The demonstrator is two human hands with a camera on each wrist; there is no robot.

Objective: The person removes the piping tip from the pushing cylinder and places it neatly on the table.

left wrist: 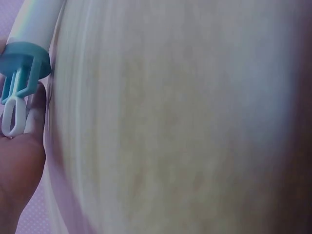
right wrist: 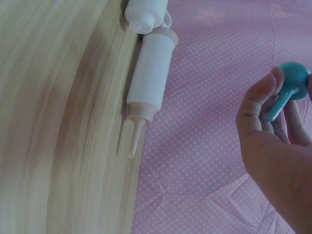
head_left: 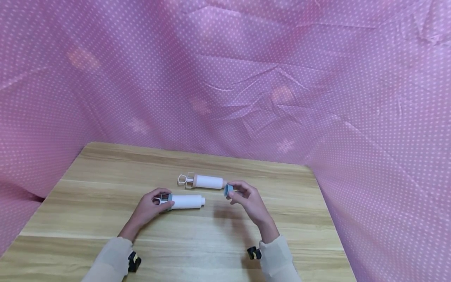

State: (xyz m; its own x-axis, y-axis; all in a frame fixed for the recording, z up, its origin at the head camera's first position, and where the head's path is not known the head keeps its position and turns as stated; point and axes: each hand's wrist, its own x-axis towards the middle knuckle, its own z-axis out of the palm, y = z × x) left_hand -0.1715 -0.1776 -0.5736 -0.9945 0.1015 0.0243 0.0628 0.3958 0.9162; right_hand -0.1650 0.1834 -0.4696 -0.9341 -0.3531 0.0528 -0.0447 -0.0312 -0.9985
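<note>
A white syringe with a teal collar and a looped plunger handle lies low over the table, its bare stub end pointing right. My left hand grips it at the collar, thumb on the near side. In the left wrist view, the teal collar and white loop show beside the palm. My right hand pinches a teal nozzle cap by its wide part, apart from the syringe. The right wrist view shows its thin spout pointing back toward the palm. Behind lies a second white syringe with a beige collar.
The second syringe carries a beige nozzle, close by the right hand. Both stand on a wood-grain table. Pink dotted cloth hangs around the table's back and sides.
</note>
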